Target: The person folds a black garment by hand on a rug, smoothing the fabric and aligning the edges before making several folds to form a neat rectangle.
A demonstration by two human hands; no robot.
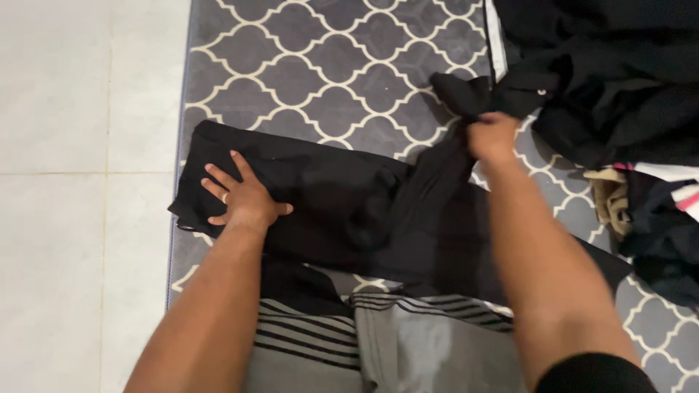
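A black garment (342,207) lies spread across a grey rug with a cream lattice pattern (328,65). My left hand (242,196) presses flat on the garment's left end, fingers apart, a ring on one finger. My right hand (492,135) is closed on a bunched part of the same black garment at its far right end, lifting it slightly off the rug.
A heap of black clothes (611,73) fills the top right, with a tan and pink-white pieces (619,193) below it. A grey striped garment (349,335) covers my lap at the bottom. White floor tiles (80,145) lie left of the rug.
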